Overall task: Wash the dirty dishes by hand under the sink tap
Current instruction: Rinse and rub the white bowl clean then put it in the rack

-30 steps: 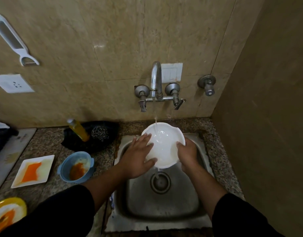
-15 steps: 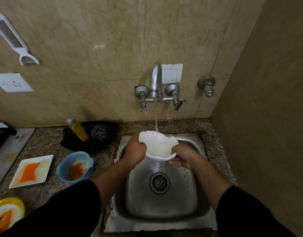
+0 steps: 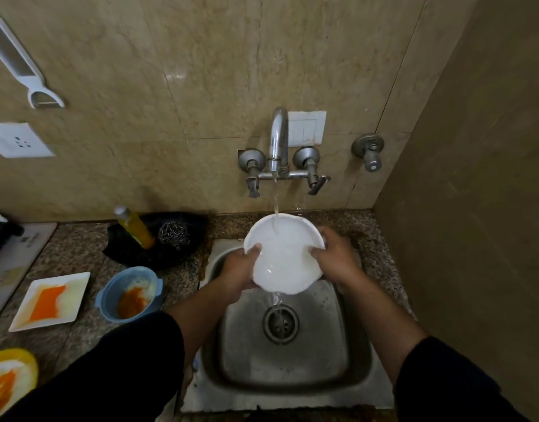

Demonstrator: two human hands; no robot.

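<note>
The left hand (image 3: 236, 271) grips the left rim of the white bowl (image 3: 285, 254), and its thumb lies over the edge on the inner side. The right hand (image 3: 335, 260) grips the opposite rim in the same way, with the fingers curled behind. So the bowl is between both hands, held in the air over the far part of the sink (image 3: 347, 354) and tilted with its inside toward the camera.

The water stream (image 3: 275, 202) from the tap (image 3: 278, 135) falls on the upper inside of the bowl and runs off the lower rim down to the drain (image 3: 280, 322). The far rim of the bowl reaches over the back edge of the sink, near the tiled wall (image 3: 201, 86). Below the bowl the steel floor of the basin is open. On the right, the side wall (image 3: 475, 223) stands near the right hand.

On the left, the tabletop (image 3: 73, 248) carries a blue bowl (image 3: 108, 303) with orange remains just beside the sink, a square white plate (image 3: 76, 287), a yellow plate (image 3: 26, 359), a yellow bottle (image 3: 134, 226) and a steel scrubber (image 3: 173, 236).
</note>
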